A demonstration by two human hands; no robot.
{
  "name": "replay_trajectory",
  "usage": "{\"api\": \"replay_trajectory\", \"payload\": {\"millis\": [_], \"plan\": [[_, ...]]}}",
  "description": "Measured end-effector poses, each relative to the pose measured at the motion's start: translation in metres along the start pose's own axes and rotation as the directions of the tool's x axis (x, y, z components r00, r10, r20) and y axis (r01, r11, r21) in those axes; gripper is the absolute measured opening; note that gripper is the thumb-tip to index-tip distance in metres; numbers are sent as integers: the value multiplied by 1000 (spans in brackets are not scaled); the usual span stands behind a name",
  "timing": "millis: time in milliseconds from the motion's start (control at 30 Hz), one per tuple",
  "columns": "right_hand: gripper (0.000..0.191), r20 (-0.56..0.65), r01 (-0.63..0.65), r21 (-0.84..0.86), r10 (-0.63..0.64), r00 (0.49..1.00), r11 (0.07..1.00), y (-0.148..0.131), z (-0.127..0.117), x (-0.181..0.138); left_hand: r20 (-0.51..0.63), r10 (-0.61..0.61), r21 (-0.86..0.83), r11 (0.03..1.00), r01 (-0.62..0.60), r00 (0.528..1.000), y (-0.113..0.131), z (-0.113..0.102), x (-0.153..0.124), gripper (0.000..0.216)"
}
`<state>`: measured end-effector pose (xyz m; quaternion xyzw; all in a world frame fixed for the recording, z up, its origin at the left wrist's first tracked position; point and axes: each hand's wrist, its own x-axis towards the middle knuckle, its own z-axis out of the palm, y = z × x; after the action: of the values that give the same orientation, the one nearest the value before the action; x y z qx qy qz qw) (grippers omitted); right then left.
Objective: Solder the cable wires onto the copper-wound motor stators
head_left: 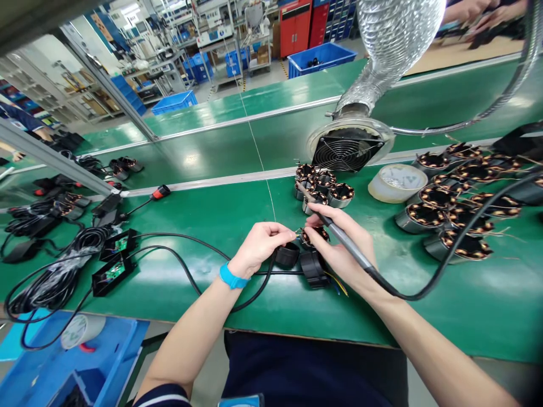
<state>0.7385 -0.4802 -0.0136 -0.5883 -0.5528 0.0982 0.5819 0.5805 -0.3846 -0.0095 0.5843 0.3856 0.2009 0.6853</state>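
Note:
My left hand, with a blue wristband, pinches the end of a thin yellow-green wire beside a small copper-wound motor stator. In my right hand lies a soldering iron, its tip pointing up and left, away from the wire. The right thumb and a fingertip also touch that stator, partly covering it. Just below the hands are a black round cap and a black ribbed housing, with blue and yellow leads coming out beside it. A thin pale strand runs down from above toward my left hand.
Several stators stand ahead, more at right around a white tub. A fume extractor hangs above. The iron's cable loops right. Left are open black boxes with circuit boards and coiled cables.

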Motion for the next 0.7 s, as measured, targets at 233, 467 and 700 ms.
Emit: {"api": "replay_trajectory", "payload": {"millis": [233, 467, 700], "plan": [[28, -300, -27, 34, 36, 953, 999, 3, -18, -19, -9, -10, 13, 1000, 10, 1000, -2, 1, 0, 28], [26, -215, 56, -85, -73, 974, 995, 6, -20, -22, -12, 1, 10, 1000, -1, 1000, -2, 1, 1, 28], [25, -203, 96, -87, -112, 973, 992, 4, -18, -18, -45, 19, 15, 1000, -18, 999, 0, 4, -1, 32]]}}
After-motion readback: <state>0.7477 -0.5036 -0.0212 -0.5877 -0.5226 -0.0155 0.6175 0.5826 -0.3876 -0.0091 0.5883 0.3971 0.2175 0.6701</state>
